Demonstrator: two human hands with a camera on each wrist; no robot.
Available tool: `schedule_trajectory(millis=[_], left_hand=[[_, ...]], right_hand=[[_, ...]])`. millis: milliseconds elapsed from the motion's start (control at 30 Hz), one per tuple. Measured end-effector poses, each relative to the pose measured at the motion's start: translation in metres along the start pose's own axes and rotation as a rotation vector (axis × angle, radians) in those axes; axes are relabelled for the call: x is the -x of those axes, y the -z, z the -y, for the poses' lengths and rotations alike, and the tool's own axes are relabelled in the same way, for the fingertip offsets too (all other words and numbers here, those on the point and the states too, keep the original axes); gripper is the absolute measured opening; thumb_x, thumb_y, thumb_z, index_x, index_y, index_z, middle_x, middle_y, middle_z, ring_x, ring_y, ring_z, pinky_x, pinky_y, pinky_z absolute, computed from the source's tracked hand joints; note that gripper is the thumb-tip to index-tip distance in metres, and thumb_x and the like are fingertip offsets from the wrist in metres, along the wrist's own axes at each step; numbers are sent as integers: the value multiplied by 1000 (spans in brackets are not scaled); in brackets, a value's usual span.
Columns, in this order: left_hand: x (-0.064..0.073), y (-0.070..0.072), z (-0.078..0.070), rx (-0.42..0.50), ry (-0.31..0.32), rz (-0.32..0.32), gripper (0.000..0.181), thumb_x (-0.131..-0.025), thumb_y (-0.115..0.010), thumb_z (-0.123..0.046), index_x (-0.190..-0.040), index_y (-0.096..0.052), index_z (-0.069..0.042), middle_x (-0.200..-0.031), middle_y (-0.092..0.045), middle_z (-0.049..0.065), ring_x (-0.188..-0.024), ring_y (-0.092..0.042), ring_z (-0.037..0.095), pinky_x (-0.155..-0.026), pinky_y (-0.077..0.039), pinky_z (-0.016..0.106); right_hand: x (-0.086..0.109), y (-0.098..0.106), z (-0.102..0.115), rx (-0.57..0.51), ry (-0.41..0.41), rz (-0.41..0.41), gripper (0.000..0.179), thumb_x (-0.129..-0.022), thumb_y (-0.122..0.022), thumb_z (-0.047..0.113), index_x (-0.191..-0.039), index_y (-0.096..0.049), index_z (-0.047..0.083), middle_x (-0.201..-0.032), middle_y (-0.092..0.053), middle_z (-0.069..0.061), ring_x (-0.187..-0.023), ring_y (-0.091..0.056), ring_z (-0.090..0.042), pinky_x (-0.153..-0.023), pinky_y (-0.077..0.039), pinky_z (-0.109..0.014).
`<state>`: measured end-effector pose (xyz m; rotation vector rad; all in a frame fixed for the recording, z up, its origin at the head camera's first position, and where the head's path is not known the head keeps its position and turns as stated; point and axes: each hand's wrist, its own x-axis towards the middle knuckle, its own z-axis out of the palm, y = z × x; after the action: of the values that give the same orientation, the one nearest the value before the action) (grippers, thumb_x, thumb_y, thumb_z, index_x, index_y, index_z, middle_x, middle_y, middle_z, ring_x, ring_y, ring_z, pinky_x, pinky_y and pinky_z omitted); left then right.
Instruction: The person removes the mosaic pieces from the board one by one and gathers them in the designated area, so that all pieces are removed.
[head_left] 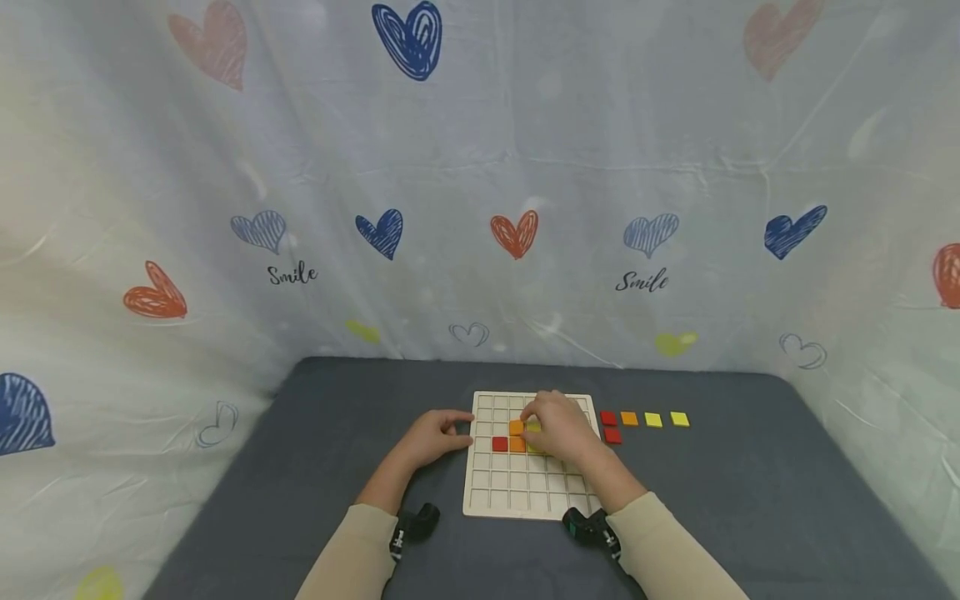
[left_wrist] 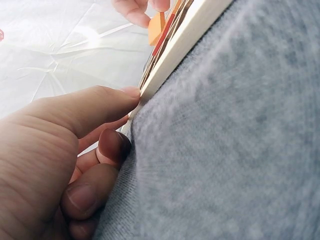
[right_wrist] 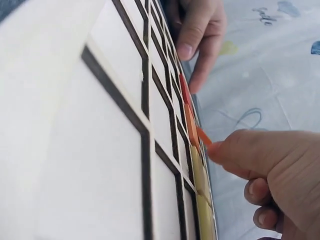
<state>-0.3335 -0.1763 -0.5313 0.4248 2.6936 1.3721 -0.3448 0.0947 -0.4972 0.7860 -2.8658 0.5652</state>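
My right hand [head_left: 558,427] reaches over a pale wooden grid board [head_left: 491,501] and pinches an orange tile [right_wrist: 204,136] between thumb and fingertip. That tile stands tilted at the board, just above the seated tiles. A red tile [head_left: 499,444] and another orange tile [head_left: 517,445] lie side by side in one row of cells. Yellow tiles [right_wrist: 205,215] sit beyond the orange one, partly hidden under the right hand in the head view. My left hand [head_left: 435,435] touches the board's left edge with extended thumb and index finger; its other fingers are bent below.
Right of the board on the dark grey tablecloth [head_left: 720,483] lie loose tiles: red [head_left: 608,417], orange [head_left: 629,418], two yellow, and a second red [head_left: 612,436] below. A white curtain [head_left: 450,167] printed with hearts hangs behind the table.
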Motion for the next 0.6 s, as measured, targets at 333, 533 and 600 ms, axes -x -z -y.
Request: schedule_trajectory(millis=[333, 533, 600], left_hand=[[0, -1, 1, -8, -4, 10, 43, -93, -78, -20, -133, -69, -7, -63, -54, 0, -52, -44, 13, -55, -39, 31], [0, -1, 2, -2, -12, 14, 44, -93, -78, -22, -133, -69, -7, -62, -54, -1, -52, -45, 13, -55, -40, 31], [0, -1, 2, 0, -12, 13, 44, -93, -79, -22, -133, -69, -7, -62, -54, 0, -51, -44, 13, -54, -39, 31]], right_hand=[[6, 24, -7, -135, -83, -48, 18, -86, -83, 24, -102, -80, 17, -90, -58, 6, -83, -47, -17, -75, -40, -41], [12, 44, -18, -208, -79, -56, 20, -88, -81, 21, -107, -78, 15, -93, -57, 4, -86, -46, -20, -72, -40, -41], [14, 51, -22, -223, -87, -64, 21, -88, -80, 19, -108, -78, 14, -93, -57, 2, -87, -47, -22, -72, -41, -42]])
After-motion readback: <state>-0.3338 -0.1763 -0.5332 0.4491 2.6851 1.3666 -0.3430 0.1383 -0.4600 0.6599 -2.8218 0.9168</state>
